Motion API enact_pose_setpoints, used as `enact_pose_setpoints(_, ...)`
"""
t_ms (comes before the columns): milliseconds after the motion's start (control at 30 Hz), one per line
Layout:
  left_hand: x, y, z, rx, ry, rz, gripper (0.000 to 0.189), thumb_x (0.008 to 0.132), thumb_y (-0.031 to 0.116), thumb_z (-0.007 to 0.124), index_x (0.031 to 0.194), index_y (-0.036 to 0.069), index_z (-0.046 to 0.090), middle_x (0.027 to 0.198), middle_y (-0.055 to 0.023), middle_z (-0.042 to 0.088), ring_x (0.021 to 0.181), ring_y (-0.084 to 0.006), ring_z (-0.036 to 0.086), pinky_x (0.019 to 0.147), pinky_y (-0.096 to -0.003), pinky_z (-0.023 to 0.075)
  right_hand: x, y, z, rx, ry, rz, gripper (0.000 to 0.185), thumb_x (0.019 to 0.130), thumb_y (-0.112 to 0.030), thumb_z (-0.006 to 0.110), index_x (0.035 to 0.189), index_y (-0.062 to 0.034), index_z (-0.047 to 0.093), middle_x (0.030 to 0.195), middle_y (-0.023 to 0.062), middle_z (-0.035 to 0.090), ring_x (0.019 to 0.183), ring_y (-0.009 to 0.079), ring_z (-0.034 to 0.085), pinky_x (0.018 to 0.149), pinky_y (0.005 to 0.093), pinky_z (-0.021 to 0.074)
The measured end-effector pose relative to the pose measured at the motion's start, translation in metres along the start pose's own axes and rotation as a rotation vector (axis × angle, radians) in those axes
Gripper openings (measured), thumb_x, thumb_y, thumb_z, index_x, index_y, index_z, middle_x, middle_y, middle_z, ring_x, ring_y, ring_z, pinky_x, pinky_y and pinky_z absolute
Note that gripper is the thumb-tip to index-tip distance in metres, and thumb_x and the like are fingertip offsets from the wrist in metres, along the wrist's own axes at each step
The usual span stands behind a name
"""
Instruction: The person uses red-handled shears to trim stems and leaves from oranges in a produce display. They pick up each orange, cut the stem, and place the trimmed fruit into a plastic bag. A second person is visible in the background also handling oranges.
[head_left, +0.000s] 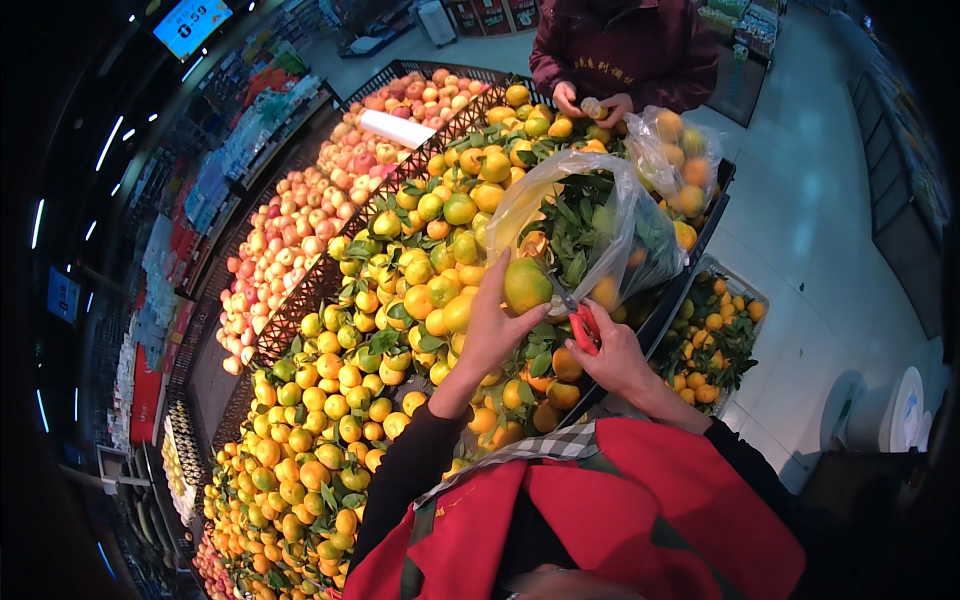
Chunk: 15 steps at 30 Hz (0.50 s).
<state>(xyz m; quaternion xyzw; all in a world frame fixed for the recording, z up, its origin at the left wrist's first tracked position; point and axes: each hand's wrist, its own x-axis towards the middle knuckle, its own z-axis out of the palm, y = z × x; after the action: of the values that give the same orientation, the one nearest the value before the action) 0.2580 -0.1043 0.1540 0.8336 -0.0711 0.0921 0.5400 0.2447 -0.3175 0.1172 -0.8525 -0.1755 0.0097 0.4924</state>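
My left hand (501, 315) holds a green-yellow mandarin (526, 286) above the heaped fruit, its thumb and fingers around the near side. In my right hand (611, 351) are red-handled snips (584, 328), whose metal blades reach up to the mandarin's right side. Whether the blades touch its stem cannot be made out. Just beyond both hands an open clear plastic bag (626, 196) holds many cut green leaves (576, 217) and some orange fruit or peel. Loose mandarins (566, 364), some with leaves, lie under my wrists.
Mandarins (322, 405) cover the sloping stand, whose dark edge (686, 266) runs along the right. A crate of leafy mandarins (709, 337) stands on the floor. Apples (289, 240) lie beyond a lattice divider (300, 307). Across the stand, a person (622, 60) handles fruit beside a filled bag (679, 161).
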Motion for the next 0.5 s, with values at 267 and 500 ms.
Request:
enact_pose_setpoints(267,0.022,-0.018,0.005,0.068,0.021,-0.027,0.089,0.072,0.027,0.083,0.141,-0.007,0.04,0.138,-0.0267,0.049,0.129,-0.0365,0.048,0.109,-0.0414,0.0364,0.014,0.011,0.001,-0.042,0.004,0.022,0.059,0.079,-0.03,0.071,0.125,0.002,0.052,0.083,0.0248,0.067,0.08,0.0445,0.065,0.071,0.0493,0.0533)
enact_pose_setpoints(500,0.016,-0.019,0.001,-0.004,-0.02,-0.062,0.085,0.074,0.026,0.082,0.141,-0.005,0.041,0.138,-0.0256,0.05,0.13,-0.0342,0.048,0.109,-0.0402,0.0362,0.009,0.022,0.009,0.002,0.038,0.019,0.048,0.078,-0.024,0.071,0.119,-0.0014,0.057,0.081,0.0237,0.067,0.079,0.0429,0.066,0.07,0.0479,0.0537)
